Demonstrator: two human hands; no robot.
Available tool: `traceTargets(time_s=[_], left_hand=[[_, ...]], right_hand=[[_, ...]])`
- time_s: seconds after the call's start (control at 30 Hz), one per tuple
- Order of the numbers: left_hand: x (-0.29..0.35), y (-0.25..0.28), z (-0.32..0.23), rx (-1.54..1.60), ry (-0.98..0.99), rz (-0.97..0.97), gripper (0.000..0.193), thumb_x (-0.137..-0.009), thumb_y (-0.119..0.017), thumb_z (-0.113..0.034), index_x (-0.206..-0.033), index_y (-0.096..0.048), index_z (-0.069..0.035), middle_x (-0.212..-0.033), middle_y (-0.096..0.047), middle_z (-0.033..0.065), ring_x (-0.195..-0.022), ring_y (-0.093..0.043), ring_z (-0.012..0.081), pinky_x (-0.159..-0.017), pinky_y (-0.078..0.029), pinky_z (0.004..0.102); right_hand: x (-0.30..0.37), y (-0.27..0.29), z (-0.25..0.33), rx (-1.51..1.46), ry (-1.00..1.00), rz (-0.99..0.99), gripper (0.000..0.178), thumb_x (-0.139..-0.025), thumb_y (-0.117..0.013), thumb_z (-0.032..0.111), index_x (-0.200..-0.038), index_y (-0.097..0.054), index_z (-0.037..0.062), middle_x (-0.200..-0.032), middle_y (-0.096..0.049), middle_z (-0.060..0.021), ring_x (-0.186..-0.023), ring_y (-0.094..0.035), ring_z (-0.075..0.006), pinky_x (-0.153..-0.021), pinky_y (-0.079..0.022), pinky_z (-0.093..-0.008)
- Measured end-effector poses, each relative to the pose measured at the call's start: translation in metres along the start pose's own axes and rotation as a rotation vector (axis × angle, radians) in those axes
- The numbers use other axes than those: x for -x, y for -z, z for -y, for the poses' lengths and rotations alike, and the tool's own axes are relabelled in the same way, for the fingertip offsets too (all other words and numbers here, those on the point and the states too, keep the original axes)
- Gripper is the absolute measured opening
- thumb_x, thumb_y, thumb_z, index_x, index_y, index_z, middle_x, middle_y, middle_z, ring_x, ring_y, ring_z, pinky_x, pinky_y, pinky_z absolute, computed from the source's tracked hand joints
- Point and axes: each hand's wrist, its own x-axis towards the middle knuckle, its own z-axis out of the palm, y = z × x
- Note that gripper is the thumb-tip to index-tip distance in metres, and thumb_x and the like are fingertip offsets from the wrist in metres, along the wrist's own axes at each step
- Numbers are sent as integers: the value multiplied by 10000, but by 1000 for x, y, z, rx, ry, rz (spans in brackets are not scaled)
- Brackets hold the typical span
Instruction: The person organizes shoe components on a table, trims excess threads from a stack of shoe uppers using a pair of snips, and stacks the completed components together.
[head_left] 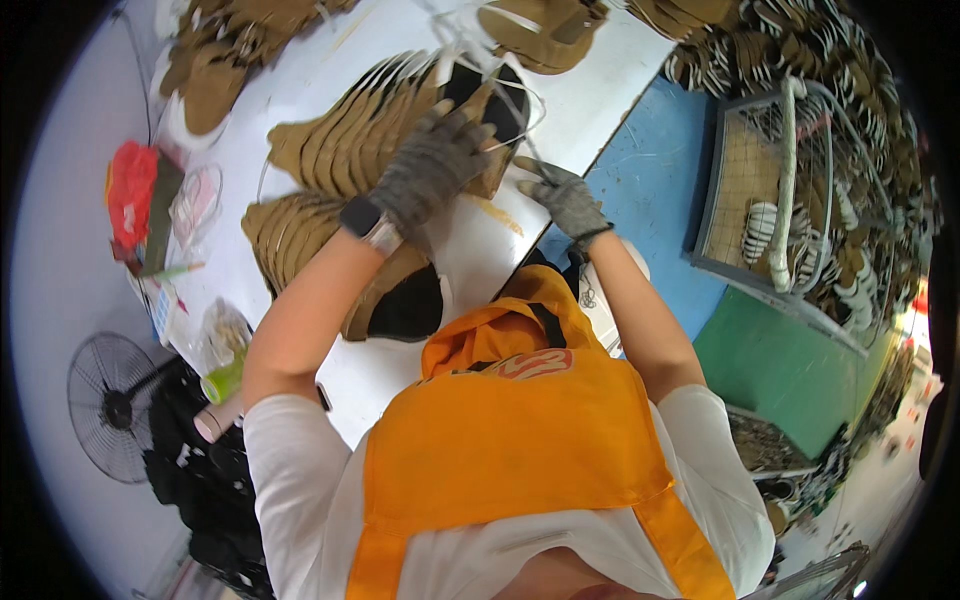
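Resting across the right end of a fanned stack of brown suede shoe pieces (340,150), the grey-gloved left hand (435,165) is seen with fingers bent; its grip cannot be told. By the white table's (610,75) right edge, the grey-gloved right hand (568,200) is held beside thin white strips (541,108); whether they are clamped cannot be told. A second brown stack (285,235) is placed nearer.

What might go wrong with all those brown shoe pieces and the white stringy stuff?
The white strands loop close to the left hand, so they might snag its glove. The brown shoe uppers lean together in a row, so a bump could make them slide. The right hand is near the white table's edge; something dropped there might fall.
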Motion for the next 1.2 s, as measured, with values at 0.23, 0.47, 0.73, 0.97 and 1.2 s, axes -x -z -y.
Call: traceTargets(time_s=[0.23, 0.47, 0.73, 0.97, 1.2], left_hand=[[8, -16, 22, 49, -134, -151, 334, -637, -755, -334, -941, -698, -205, -1070, -594, 4, -1120, -512, 265, -950, -405, 443], [-4, -3, 8, 180, 118, 43, 374, -694, -697, -457, -979, -713, -214, -1159, -576, 21, -1222, -433, 262, -1026, -308, 474], [-13, -12, 1, 79, 166, 160, 379, -706, -666, -513, -922, -713, -205, -1176, -594, 30, -1234, -425, 261, -1036, -266, 471], [-4, -16, 2, 71, 138, 120, 395, -696, -659, -555, -865, -700, -199, -1183, -589, 5, -1234, -421, 248, -1015, -273, 477], [-7, -18, -2, 83, 202, 162, 395, -680, -666, -557, -871, -705, -214, -1189, -559, 7, -1230, -404, 258, -1017, -268, 477]], right_hand=[[-81, -21, -26, 234, 172, 85, 550, -810, -659, 220, -1323, -496, 106, -1023, -635, -220, -911, -620, -320, -818, -495, -362], [-90, -28, -22, 337, 49, 16, 361, -824, -652, 331, -1007, -647, 20, -898, -652, -226, -839, -623, -369, -748, -494, -429], [-69, -27, -63, 231, 35, 216, 373, -870, -647, 279, -1126, -589, 13, -966, -651, -157, -863, -610, -240, -839, -470, -355], [-80, -29, -15, 269, -28, 78, 411, -858, -636, 320, -1142, -603, 24, -910, -661, -187, -839, -635, -284, -763, -502, -367], [-82, -41, -41, 263, 55, -33, 306, -851, -596, 300, -940, -675, 18, -838, -655, -218, -790, -628, -360, -719, -508, -415]])
